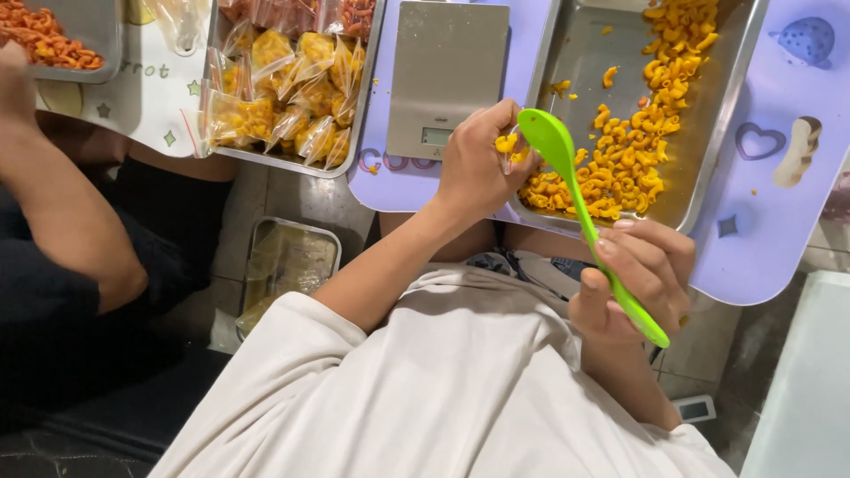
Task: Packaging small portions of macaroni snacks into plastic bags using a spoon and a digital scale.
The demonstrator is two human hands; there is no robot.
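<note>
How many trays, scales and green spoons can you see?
Metal trays: 4 — yellow macaroni tray, bagged-pasta tray, orange-pasta tray, tray of clear bags
Scales: 1
Green spoons: 1, in the right hand
Total: 6

scale: a flat grey metal kitchen scale (pixel 449 75) on the purple table (pixel 761 248)
bags: small clear plastic bags of yellow pasta (pixel 283 97) in a metal tray
floor tray: a metal tray of empty clear bags (pixel 288 265)
</note>
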